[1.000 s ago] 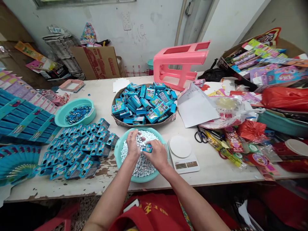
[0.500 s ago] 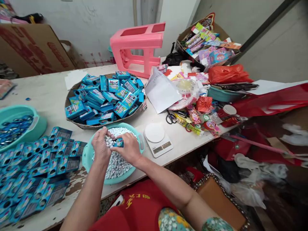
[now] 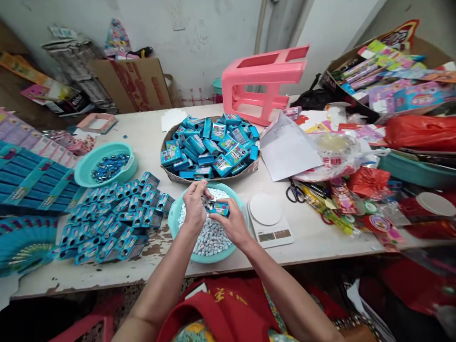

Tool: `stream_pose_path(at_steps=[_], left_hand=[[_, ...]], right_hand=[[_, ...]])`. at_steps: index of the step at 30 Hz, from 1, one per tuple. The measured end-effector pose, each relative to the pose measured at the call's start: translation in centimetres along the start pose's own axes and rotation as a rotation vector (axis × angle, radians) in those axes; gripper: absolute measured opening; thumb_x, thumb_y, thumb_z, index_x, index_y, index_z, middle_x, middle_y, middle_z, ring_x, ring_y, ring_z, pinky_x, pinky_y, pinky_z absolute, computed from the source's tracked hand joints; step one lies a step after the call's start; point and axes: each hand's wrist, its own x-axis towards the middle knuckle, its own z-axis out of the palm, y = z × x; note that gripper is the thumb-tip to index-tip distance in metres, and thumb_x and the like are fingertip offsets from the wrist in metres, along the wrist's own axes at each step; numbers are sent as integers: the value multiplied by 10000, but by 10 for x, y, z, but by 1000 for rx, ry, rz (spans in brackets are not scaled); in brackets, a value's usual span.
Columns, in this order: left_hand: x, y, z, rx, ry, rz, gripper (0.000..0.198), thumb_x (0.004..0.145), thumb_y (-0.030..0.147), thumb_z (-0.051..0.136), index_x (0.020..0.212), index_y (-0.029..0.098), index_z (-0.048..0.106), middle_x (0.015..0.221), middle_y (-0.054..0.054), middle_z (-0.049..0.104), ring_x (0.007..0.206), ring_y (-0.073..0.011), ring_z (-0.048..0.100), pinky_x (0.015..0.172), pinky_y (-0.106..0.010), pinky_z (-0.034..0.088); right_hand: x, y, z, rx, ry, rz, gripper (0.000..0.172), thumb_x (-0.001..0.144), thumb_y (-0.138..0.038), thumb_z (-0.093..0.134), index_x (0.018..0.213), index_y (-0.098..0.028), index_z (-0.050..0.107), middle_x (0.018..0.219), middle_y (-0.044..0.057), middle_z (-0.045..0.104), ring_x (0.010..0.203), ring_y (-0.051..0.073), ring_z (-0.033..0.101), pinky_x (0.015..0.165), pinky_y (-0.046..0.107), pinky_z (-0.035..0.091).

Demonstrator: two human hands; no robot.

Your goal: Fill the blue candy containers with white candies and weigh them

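Note:
My right hand (image 3: 235, 223) grips a small blue candy box (image 3: 220, 208), tilted with its open end toward the left. Close against that end is my left hand (image 3: 194, 209), its fingers curled round a few small white candies, partly hidden. Both hands are above a turquoise basin (image 3: 173, 216) filled with loose white candies (image 3: 213, 240). Left of the basin, several blue boxes (image 3: 123, 223) stand in rows with round holes facing up. Behind it, a cut-down carton (image 3: 210, 179) is heaped with more blue boxes (image 3: 213, 147).
A white scale (image 3: 272, 225) sits right of the basin. Another turquoise basin (image 3: 80, 178) holds blue wrapped pieces. Farther back are a pink stool (image 3: 263, 64) on its side, papers (image 3: 288, 147), scissors (image 3: 295, 192) and a carton of colourful packs (image 3: 374, 102). The table's front edge runs near my body.
The view has turned left, so the things on the table appear farther right. My left fingers have come up to the open end of the box in my right hand.

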Motion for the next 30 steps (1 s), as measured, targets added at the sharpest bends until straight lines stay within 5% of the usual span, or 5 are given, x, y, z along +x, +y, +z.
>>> stream_pose_path(at_steps=[9, 17, 22, 26, 30], left_hand=[[-3, 9, -5, 56, 16, 16, 313, 782, 479, 607, 734, 171, 584, 453, 32, 460, 427, -106, 477, 475, -216, 382], [-3, 18, -2, -66, -102, -98, 504, 800, 654, 448, 923, 181, 572, 636, -20, 581, 585, -165, 604, 630, -309, 507], [5, 22, -11, -104, -4, 19, 558, 802, 702, 370, 945, 200, 566, 670, -25, 567, 599, -165, 590, 654, -330, 510], [29, -17, -43, 271, 16, 161, 414, 828, 588, 462, 915, 208, 603, 754, -42, 598, 725, -188, 591, 739, -336, 483], [36, -77, -64, 939, -278, 266, 285, 845, 436, 514, 943, 216, 667, 1070, -86, 622, 1076, -251, 513, 993, -396, 337]], right_hand=[[4, -11, 5, -7, -34, -7, 304, 760, -341, 694, 1022, -217, 602, 991, 38, 606, 958, 207, 557, 848, 350, 438], [9, -5, 8, 40, -32, 55, 340, 722, -355, 721, 1005, -211, 600, 988, 30, 600, 965, 202, 562, 856, 341, 446], [1, -11, -8, 100, 11, 76, 396, 694, -372, 747, 1031, -225, 599, 1017, 33, 602, 984, 208, 570, 865, 342, 456], [-8, -6, -27, 107, 47, 69, 402, 694, -396, 749, 1034, -231, 610, 1032, 45, 597, 1007, 224, 563, 896, 369, 451], [-14, 7, -40, 142, 78, 119, 415, 694, -399, 753, 1041, -230, 600, 1044, 42, 588, 985, 213, 570, 874, 349, 461]])
